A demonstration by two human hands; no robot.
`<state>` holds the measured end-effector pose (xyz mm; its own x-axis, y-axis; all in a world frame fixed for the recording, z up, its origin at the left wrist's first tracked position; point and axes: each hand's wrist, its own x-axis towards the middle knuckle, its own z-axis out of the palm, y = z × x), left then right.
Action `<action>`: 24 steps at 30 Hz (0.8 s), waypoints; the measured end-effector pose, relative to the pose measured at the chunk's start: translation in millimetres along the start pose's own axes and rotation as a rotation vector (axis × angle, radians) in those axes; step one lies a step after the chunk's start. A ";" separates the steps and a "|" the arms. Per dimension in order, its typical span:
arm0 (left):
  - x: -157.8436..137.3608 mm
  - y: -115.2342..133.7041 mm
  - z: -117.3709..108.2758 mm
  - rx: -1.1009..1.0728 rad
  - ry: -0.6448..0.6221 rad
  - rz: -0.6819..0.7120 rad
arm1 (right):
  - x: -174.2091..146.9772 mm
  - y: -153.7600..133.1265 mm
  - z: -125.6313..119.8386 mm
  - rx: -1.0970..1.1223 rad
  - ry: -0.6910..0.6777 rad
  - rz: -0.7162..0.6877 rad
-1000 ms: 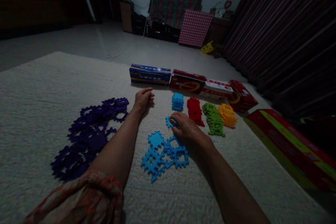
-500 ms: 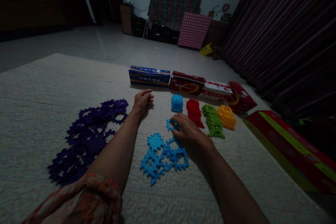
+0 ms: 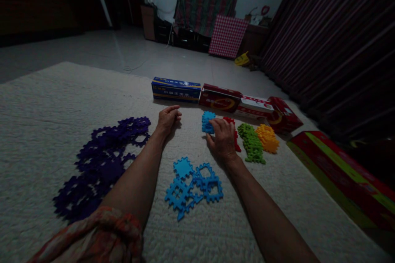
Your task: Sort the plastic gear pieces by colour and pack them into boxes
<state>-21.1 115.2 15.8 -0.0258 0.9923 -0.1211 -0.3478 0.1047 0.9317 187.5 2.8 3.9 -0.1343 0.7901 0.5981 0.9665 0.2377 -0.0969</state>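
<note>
My right hand (image 3: 222, 136) is at the near right side of a light blue stack of notched plastic tiles (image 3: 207, 121). Its thumb and fingers are closed on a light blue tile at the stack's near end, mostly hidden by the fingers. Several loose light blue tiles (image 3: 183, 167) lie nearer to me, some overlapping. Partly behind my right hand is a row of red tiles (image 3: 237, 141). My left hand (image 3: 168, 119) rests on the mat with loosely bent fingers slightly apart, holding nothing visible. A spread pile of dark purple tiles (image 3: 105, 164) lies left of my left forearm.
Green tiles (image 3: 251, 144) and yellow tiles (image 3: 268, 138) form rows at the right. Behind them stand a blue box (image 3: 175, 90), a dark red box (image 3: 219, 98) and further boxes. A large red and green box (image 3: 342, 176) borders the quilted mat (image 3: 123, 90) at right.
My right hand has moved forward from the loose light blue tiles to the light blue stack, carrying a tile. My left hand has stayed in place.
</note>
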 end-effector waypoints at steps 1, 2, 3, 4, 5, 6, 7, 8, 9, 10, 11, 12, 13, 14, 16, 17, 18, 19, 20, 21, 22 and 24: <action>0.1 -0.2 -0.1 0.004 0.001 0.003 | -1.5 -0.3 1.8 -0.016 -0.002 0.007; 0.1 -0.5 -0.2 0.008 0.002 0.006 | -2.6 -0.9 3.0 -0.030 -0.006 0.013; 0.2 -0.7 -0.3 0.011 0.001 0.010 | -3.4 -1.4 3.5 -0.041 -0.014 0.017; 0.2 -0.8 -0.4 0.012 0.002 0.011 | -3.7 -2.0 3.6 -0.050 -0.023 0.023; 0.2 -0.8 -0.4 0.013 0.003 0.010 | -3.7 -2.4 3.4 -0.056 -0.033 0.032; 0.1 -0.7 -0.4 0.012 0.005 0.008 | -3.5 -2.7 3.0 -0.059 -0.045 0.043; -0.1 -0.4 -0.2 0.012 0.007 0.005 | -3.1 -2.8 2.6 -0.060 -0.058 0.054; -0.3 0.0 0.0 0.011 0.009 0.001 | -2.7 -2.8 2.4 -0.059 -0.069 0.063; -0.5 0.4 0.3 0.011 0.010 -0.002 | -2.4 -2.7 2.3 -0.058 -0.079 0.069; -0.7 0.7 0.5 0.010 0.011 -0.004 | -2.2 -2.4 2.3 -0.057 -0.085 0.073; -0.7 0.9 0.6 0.008 0.011 -0.005 | -2.2 -2.2 2.4 -0.056 -0.091 0.074; -0.7 0.9 0.6 0.007 0.010 -0.006 | -2.2 -1.9 2.5 -0.054 -0.094 0.072; -0.4 0.5 0.4 0.005 0.010 -0.004 | -2.4 -1.7 2.4 -0.051 -0.096 0.069; -0.1 0.0 0.1 0.004 0.008 -0.001 | -2.6 -1.6 2.2 -0.047 -0.097 0.065; 0.9 -1.5 -0.6 -0.003 -0.001 0.005 | -3.2 -2.0 1.0 -0.038 -0.091 0.061; 1.5 -2.3 -1.0 -0.007 -0.005 0.007 | -3.4 -2.7 -0.1 -0.033 -0.085 0.061; 2.0 -2.8 -1.3 -0.011 -0.009 0.007 | -3.5 -3.6 -1.3 -0.027 -0.078 0.060; 2.4 -3.1 -1.5 -0.014 -0.012 0.007 | -3.4 -4.8 -2.7 -0.017 -0.070 0.055; 2.8 -3.0 -1.6 -0.017 -0.012 0.006 | -3.2 -6.2 -4.1 0.001 -0.064 0.045; 3.1 -2.7 -1.6 -0.018 -0.009 0.006 | -2.7 -7.7 -5.5 0.032 -0.062 0.029; 3.2 -2.1 -1.6 -0.018 -0.005 0.006 | -2.1 -9.4 -6.8 0.077 -0.070 0.008; 3.3 -0.5 -1.6 -0.013 0.005 0.001 | -0.8 -13.7 -9.3 0.218 -0.131 -0.039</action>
<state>-22.5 118.4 14.3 -0.0312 0.9921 -0.1217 -0.3597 0.1024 0.9274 176.4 -6.3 12.1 -0.2117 0.8409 0.4981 0.8920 0.3745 -0.2532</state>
